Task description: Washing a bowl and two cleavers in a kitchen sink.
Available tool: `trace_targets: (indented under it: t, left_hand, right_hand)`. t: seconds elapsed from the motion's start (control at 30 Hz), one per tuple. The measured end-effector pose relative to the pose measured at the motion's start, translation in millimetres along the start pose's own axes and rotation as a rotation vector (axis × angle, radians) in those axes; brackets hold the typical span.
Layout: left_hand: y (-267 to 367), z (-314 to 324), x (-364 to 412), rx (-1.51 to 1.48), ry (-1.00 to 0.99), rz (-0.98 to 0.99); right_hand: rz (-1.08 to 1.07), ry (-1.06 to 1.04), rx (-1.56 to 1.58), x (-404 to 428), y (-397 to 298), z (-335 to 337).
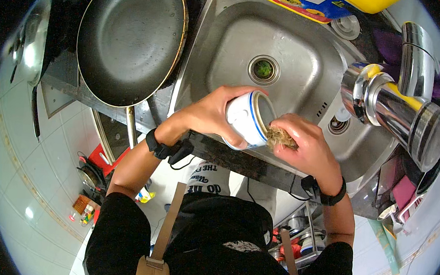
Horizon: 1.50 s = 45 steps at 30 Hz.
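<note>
My left hand (222,110) is wrapped around a white cup-like container (243,116) with a blue band below its rim. The container is tilted, its mouth turned to the right, above the near edge of a stainless steel sink (235,41). In my right hand (304,144) is a brown fibrous scrubber (281,137), pressed at the container's lower rim. Fingers cover part of the scrubber, and how far it reaches inside cannot be told. Green scraps (264,69) sit in the sink drain below.
A black frying pan (134,37) stands left of the sink, its handle toward me. At right, a chrome faucet (386,96) juts over a smaller basin (370,153). A yellow and blue container (296,2) overhangs the sink's far edge. A metal rack (305,229) with pots stands below right.
</note>
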<state>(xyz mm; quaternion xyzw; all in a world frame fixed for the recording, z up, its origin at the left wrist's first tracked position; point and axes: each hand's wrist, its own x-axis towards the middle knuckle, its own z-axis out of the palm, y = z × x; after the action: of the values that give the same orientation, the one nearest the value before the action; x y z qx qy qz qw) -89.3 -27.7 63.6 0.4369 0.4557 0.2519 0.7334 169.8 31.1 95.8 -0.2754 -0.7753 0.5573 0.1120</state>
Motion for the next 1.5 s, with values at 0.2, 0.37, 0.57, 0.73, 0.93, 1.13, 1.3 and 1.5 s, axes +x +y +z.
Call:
trace_targets:
  t: [0.2, 0.37, 0.57, 0.73, 0.93, 1.13, 1.3, 1.5]
  left_hand:
    - [22.8, 3.9, -4.7, 0.050, -0.004, -0.013]
    - [36.6, 20.8, -9.3, 0.304, 0.183, 0.051]
    - [40.1, 33.8, -9.2, 0.763, 0.391, 0.094]
    - [26.4, 41.4, -8.2, 1.068, 0.428, 0.127]
    - [7.8, 34.0, -7.9, 1.050, 0.364, 0.138]
    - [15.9, 21.3, -3.1, 0.581, 0.256, 0.041]
    - [1.3, 18.7, 0.0, 0.361, 0.175, -0.135]
    - [15.0, 17.3, -4.4, -0.006, 0.245, -0.004]
  right_hand:
    - [-0.043, 0.055, 0.062, -0.6, -5.6, 3.6]
    - [0.227, 0.123, 0.137, 10.0, -21.7, 3.9]
    - [0.325, 0.180, 0.222, 27.0, -14.5, 9.5]
    - [0.342, 0.207, 0.244, 35.8, 16.0, 25.7]
    - [0.335, 0.275, 0.307, 34.9, 33.8, 45.8]
    - [0.360, 0.181, 0.312, 27.7, -0.4, 23.4]
    - [0.097, 0.093, 0.067, -0.7, 30.3, 15.0]
    - [0.270, 0.477, 0.280, -26.0, 90.1, 7.8]
